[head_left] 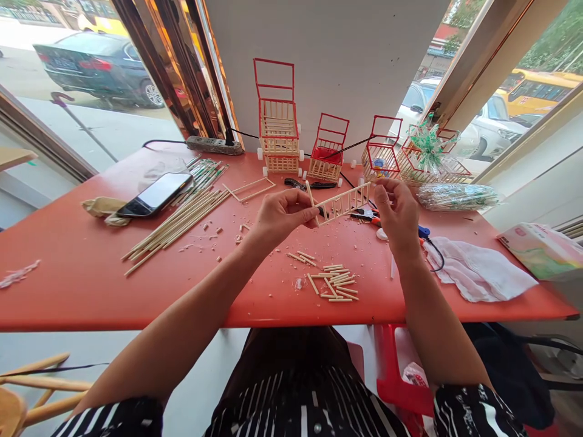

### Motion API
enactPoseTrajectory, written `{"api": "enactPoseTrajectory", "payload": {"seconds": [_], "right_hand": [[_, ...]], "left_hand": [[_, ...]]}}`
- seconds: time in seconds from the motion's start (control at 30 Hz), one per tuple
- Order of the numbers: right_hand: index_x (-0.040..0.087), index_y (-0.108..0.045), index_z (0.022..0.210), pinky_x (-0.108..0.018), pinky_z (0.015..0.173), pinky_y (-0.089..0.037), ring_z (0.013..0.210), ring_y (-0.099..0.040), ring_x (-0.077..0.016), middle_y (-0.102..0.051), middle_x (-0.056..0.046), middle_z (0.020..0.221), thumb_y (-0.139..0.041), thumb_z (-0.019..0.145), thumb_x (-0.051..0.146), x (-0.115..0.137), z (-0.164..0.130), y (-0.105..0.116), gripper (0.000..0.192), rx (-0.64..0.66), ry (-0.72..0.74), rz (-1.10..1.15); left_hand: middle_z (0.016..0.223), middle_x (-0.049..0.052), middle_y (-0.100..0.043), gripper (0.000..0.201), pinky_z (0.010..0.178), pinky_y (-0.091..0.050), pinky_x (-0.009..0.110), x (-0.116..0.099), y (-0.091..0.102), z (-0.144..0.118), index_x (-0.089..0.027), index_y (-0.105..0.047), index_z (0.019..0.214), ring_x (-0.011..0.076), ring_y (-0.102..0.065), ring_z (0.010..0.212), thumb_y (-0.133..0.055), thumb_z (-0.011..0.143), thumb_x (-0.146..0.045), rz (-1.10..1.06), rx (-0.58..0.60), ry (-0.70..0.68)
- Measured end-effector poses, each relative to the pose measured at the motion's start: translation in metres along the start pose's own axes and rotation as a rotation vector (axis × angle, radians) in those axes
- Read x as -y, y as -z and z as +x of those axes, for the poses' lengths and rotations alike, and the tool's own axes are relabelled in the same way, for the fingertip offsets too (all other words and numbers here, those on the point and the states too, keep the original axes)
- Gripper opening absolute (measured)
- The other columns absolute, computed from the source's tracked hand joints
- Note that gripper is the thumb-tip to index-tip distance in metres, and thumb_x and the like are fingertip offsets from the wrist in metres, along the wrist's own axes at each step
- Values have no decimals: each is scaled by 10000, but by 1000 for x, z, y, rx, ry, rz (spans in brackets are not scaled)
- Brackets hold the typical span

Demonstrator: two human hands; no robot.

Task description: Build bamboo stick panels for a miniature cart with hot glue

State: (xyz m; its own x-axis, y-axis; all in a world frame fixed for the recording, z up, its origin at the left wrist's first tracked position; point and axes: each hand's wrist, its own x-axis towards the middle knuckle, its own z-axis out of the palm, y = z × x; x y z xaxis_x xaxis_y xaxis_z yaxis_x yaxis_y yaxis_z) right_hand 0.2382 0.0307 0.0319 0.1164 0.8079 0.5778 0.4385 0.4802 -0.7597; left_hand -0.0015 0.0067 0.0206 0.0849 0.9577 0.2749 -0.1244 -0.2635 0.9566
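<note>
Left hand point(283, 213) and right hand point(397, 209) (both pinched) raised

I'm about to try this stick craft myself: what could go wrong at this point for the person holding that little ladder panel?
1. The stick ladder panel is held in the air by its ends, between the left hand and the right hand; a squeeze or twist might snap it or pop a rung.
2. The cut stick pieces lie loose near the red table edge, so a forearm might sweep them off.

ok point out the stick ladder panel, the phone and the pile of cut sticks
stick ladder panel point(345, 203), head view, on its middle rungs
phone point(156, 193), head view, on the middle of its screen
pile of cut sticks point(337, 283), head view, on the heap's centre
</note>
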Motion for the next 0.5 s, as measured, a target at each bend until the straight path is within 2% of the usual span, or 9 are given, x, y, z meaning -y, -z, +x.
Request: {"api": "enactPoseTrajectory", "payload": {"seconds": [0.1,0.17,0.4,0.5], "right_hand": [[229,-702,902,-300,658,-472,771,-613,-171,-673,-32,845,-604,887,837,-6,3,0,615,188,-120,81],[236,-702,829,-294,609,-458,709,-589,-158,-655,-21,793,-587,859,887,-6,2,-2,661,253,-171,130],[256,-697,774,-294,559,-459,621,-540,-137,-686,-19,783,-655,815,880,-6,0,-8,627,285,-271,284],[249,-677,758,-286,580,-479,639,-575,-138,-705,-13,774,-679,815,856,-10,0,-10,610,303,-301,330]], "left_hand": [[650,21,-721,458,659,-631,308,-4,4,-1,-169,-691,781,167,-720,603,-983,627,-486,-44,30,52],[667,24,-728,459,671,-631,305,-5,6,-3,-165,-695,793,160,-719,608,-985,632,-483,-83,50,79],[664,22,-714,425,642,-601,277,0,6,-2,-148,-723,795,133,-684,590,-997,628,-427,-203,74,122],[659,18,-708,442,615,-578,256,4,6,-1,-144,-727,786,116,-662,574,-1011,608,-432,-221,53,140]]}}
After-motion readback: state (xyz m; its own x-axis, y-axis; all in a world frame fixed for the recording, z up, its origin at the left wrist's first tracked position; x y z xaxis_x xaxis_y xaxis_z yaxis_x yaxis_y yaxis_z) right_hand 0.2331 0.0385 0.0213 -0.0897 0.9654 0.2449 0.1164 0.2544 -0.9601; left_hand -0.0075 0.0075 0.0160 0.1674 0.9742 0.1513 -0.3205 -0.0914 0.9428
